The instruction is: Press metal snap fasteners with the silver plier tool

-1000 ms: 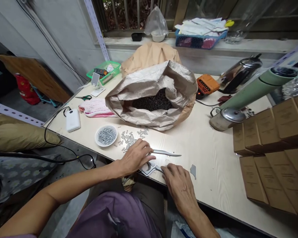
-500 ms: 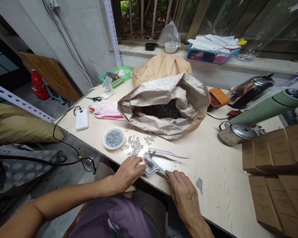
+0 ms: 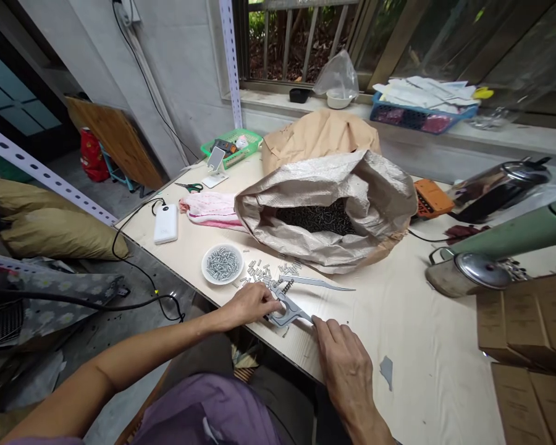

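Two hands work at the near edge of the tabletop (image 3: 421, 346). Farthest left lies a white power bank (image 3: 165, 224), then a white dish (image 3: 204, 269) filled with small metal pieces, with more loose pieces (image 3: 264, 271) scattered just beside it. The left hand (image 3: 251, 304) curls its fingers against the head of a grey plier-like tool (image 3: 288, 316). The tool lies flat near the tabletop's edge with its handles spread. Whether those fingers pinch anything is hidden. Behind it, an open sack (image 3: 328, 185) holds dark pieces. The right hand (image 3: 347, 364) rests flat and unclenched, fingertips touching the tool's lower handle. Cardboard boxes (image 3: 528, 321) stand far right.
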`<state>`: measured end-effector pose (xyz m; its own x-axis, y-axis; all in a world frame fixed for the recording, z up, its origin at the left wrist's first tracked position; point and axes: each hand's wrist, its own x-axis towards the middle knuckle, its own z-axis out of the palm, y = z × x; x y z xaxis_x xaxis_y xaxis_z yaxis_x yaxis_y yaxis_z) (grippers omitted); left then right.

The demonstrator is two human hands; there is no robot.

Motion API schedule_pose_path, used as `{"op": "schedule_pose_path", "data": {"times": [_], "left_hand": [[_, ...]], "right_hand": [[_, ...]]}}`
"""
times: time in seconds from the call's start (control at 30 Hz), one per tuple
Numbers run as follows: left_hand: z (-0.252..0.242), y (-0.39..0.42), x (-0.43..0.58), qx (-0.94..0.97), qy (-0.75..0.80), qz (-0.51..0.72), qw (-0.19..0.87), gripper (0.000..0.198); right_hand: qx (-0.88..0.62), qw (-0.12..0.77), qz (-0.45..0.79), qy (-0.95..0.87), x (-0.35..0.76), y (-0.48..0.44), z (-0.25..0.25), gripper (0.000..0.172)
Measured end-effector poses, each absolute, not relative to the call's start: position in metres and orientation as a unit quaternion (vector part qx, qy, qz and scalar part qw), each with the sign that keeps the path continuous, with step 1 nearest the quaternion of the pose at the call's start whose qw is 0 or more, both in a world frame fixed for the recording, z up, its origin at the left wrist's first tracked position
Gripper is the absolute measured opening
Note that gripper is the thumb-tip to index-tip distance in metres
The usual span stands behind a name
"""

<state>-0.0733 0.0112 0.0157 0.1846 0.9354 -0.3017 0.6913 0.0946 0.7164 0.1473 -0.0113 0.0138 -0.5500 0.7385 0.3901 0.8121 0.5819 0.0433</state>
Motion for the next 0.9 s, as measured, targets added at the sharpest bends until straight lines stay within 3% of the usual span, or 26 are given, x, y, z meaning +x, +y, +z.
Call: {"op": "schedule_pose_path", "data": {"times": [0.1,0.17,0.3,0.4,0.5,0.6,0.77,0.83,0.9], "left_hand": [[0.011,0.014,-0.077,0.61,0.589,0.131,0.514,0.038],[0.01,0.012,-0.076,0.607,0.583,0.123,0.525,0.037],[0.022,0.011,-0.067,0.706,0.618,0.088,0.335,0.025],[0.033,0.012,-0.064,0.732,0.646,-0.049,0.209,0.02],[0.036,0.013,-0.067,0.734,0.653,-0.134,0.13,0.027],[0.037,0.014,-0.067,0.75,0.649,-0.102,0.075,0.028],[0.037,0.024,-0.041,0.827,0.557,0.066,0.031,0.021],[0.035,0.031,-0.025,0.845,0.528,0.072,0.04,0.032],[0.029,0.037,-0.011,0.855,0.514,0.039,0.061,0.028]], "right_hand": [[-0.451,0.172,-0.101,-0.87,0.15,-0.008,0.009,0.029],[-0.451,0.18,-0.087,-0.87,0.151,-0.006,0.004,0.025],[-0.451,0.175,-0.086,-0.871,0.153,-0.007,-0.001,0.025],[-0.462,0.161,-0.103,-0.866,0.161,-0.011,0.001,0.031],[-0.475,0.166,-0.094,-0.859,0.172,-0.014,0.001,0.029],[-0.474,0.173,-0.079,-0.86,0.176,-0.018,0.0,0.027],[-0.455,0.161,-0.073,-0.873,0.163,-0.025,-0.002,0.028],[-0.449,0.156,-0.076,-0.876,0.16,-0.028,-0.003,0.03],[-0.443,0.157,-0.08,-0.879,0.161,-0.031,-0.005,0.031]]}}
